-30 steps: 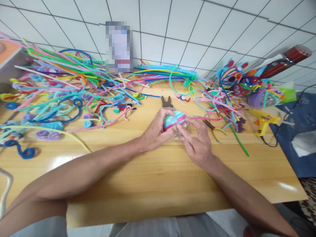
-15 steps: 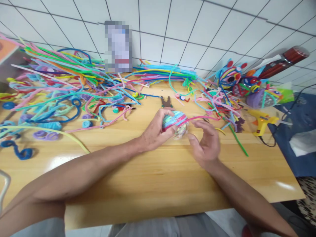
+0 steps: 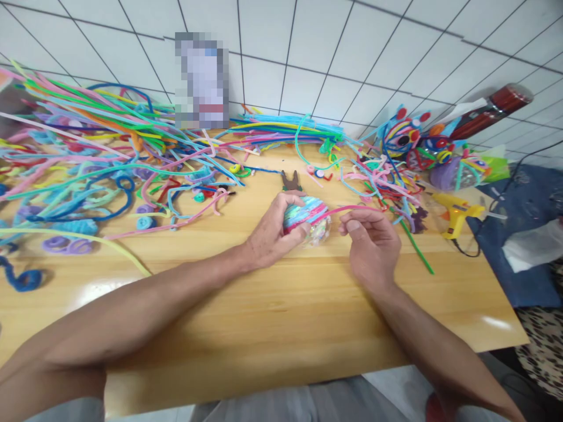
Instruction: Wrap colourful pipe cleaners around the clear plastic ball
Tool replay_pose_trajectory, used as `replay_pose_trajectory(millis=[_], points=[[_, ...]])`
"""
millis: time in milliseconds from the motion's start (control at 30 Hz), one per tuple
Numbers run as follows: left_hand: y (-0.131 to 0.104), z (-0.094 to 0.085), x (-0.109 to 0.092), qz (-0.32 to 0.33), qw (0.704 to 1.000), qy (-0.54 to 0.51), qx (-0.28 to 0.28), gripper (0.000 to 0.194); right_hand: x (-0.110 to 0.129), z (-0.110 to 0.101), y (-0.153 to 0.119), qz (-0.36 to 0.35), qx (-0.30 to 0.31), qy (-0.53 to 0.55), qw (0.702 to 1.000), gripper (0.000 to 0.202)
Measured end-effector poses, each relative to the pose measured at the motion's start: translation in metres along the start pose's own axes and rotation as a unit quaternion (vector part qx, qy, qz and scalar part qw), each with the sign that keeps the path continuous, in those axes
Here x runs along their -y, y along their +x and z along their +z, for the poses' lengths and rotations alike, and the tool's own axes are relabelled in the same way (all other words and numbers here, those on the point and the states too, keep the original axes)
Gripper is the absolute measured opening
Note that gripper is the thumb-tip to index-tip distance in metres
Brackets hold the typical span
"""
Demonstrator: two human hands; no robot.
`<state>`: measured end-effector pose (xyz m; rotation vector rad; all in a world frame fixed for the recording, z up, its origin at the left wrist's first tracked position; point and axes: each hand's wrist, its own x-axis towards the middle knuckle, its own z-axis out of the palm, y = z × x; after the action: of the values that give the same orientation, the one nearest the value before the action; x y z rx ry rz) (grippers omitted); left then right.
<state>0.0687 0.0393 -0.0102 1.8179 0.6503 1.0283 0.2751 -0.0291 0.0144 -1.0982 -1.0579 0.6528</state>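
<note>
My left hand is closed around a rounded clear plastic piece, partly wrapped in pipe cleaners of light blue, pale yellow and pink. From its right side a loose pink pipe cleaner sticks out and runs along the upper edge of my right hand. That hand has thumb and forefinger pinched together just right of the plastic piece; whatever is between the fingertips is too small to make out. Just beyond my left hand lie pliers, jaws apart and pointing away, their handles hidden behind the hand.
Pipe cleaners in many colours are heaped at the left, with a bundle along the wall. A yellow glue gun with a cord sits at the right, near decorated figures and a dark red flask. A blurred-out upright object leans on the tiles.
My right hand's fingers have gone from apart to pinched together beside the plastic piece. My left hand keeps its hold. The whole view has shifted slightly.
</note>
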Motion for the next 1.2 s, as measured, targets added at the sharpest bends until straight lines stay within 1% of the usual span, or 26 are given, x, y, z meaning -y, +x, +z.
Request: replay_pose_trajectory(millis=[100, 333, 567, 733, 900, 1033, 1200], points=[[0.0004, 0.0, -0.0001, 0.0, 1.0, 0.002, 0.002, 0.038, 0.001, -0.0001, 0.001, 0.013, -0.002, 0.013, 1.0, 0.011], [0.0017, -0.0011, -0.0028, 0.0, 1.0, 0.002, 0.005, 0.036, 0.0074, 0.0025, 0.0023, 0.025, 0.003, 0.048, 0.999, 0.027], [0.0025, -0.0021, -0.0024, 0.009, 1.0, 0.007, 0.006, 0.036, 0.0088, 0.0022, 0.0035, 0.023, 0.009, 0.052, 0.998, 0.033], [0.0025, -0.0027, -0.0025, 0.009, 1.0, 0.016, 0.009, 0.036, 0.0073, -0.0003, 0.0069, 0.041, 0.019, 0.068, 0.997, 0.037], [0.0021, -0.0025, -0.0023, 0.006, 1.0, 0.011, 0.007, 0.037, 0.0063, -0.0008, 0.0097, 0.06, 0.015, 0.087, 0.994, 0.034], [0.0019, -0.0022, -0.0016, -0.002, 1.0, 0.004, 0.006, 0.037, 0.0076, -0.0007, 0.01, 0.077, 0.025, 0.084, 0.993, 0.035], [0.0018, -0.0021, -0.0003, -0.006, 1.0, 0.006, 0.003, 0.038, 0.0051, -0.0025, 0.0096, 0.071, 0.023, 0.077, 0.994, 0.029]])
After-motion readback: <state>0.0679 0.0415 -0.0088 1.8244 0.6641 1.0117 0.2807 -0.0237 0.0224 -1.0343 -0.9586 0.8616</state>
